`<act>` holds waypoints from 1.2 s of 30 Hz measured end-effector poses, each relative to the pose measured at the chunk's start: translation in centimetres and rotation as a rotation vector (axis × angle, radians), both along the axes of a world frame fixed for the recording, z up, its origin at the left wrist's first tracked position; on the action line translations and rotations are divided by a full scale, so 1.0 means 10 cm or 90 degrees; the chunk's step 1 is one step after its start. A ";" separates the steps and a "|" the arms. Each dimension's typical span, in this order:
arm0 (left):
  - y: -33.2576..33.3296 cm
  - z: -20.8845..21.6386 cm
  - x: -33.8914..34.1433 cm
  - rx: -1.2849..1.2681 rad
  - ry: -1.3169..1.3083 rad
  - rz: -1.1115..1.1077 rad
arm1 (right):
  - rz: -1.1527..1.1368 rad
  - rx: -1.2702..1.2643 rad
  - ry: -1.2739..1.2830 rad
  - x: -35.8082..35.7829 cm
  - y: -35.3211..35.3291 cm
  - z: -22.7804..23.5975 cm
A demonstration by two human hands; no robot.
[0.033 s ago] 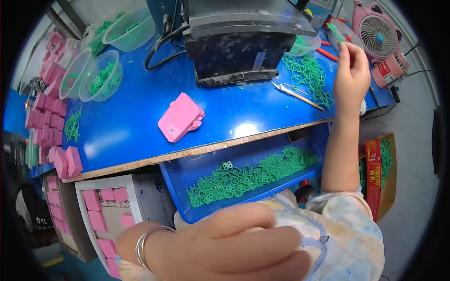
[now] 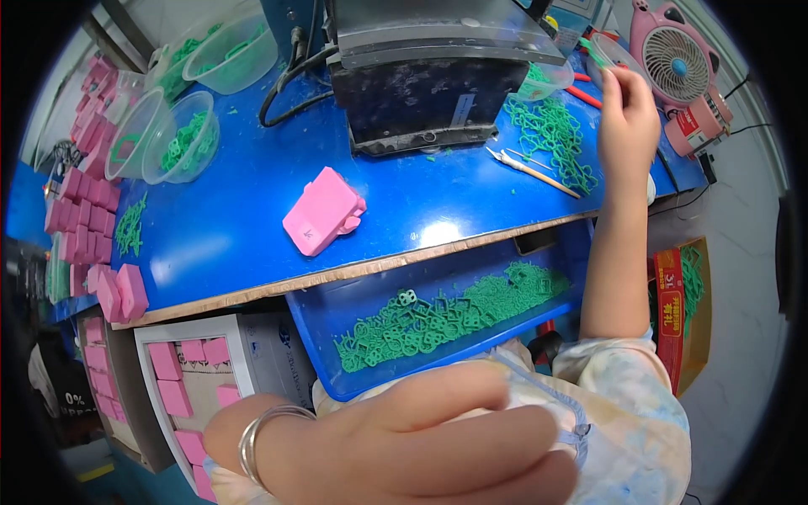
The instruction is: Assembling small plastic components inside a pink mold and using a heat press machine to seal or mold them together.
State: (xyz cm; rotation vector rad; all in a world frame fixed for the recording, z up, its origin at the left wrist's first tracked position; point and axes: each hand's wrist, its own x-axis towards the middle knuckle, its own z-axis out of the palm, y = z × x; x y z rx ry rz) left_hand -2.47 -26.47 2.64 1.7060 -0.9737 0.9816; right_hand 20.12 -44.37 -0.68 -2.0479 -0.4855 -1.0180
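My right hand (image 2: 629, 118) is raised over the back right of the bench, thumb and fingers pinched on a thin green rubbery strip (image 2: 594, 54). The strip sticks up from the fingertips in front of a clear bowl. Close to the camera, my left hand (image 2: 429, 438) has its fingers curled, and their tips are hidden. What it holds, if anything, does not show. Below the bench edge, beyond the left hand, a blue tray (image 2: 337, 389) holds many small green rubbery pieces. A pink block-shaped mould (image 2: 324, 210) lies on the blue bench (image 2: 227, 227).
A dark metal machine (image 2: 429, 93) stands at the back middle. Green scraps (image 2: 555, 143) and a wooden-handled tool (image 2: 543, 175) lie right of it. Clear tubs (image 2: 181, 139) and stacked pink blocks (image 2: 84, 202) are at left. A pink fan (image 2: 677, 63) stands at back right.
My right hand has shifted slightly up and left with the green strip. My left hand has moved a little to the right.
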 end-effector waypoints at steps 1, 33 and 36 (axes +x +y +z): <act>-0.13 0.01 0.11 -0.102 -0.224 0.041 | -0.034 -0.086 0.060 0.18 -0.11 0.04; 0.66 -0.83 -0.04 -0.843 0.660 -0.331 | 0.833 -0.003 0.104 -1.60 0.92 -0.40; 0.55 -0.84 -0.12 -0.843 0.696 -0.355 | 0.704 0.263 0.575 -1.64 0.92 -0.41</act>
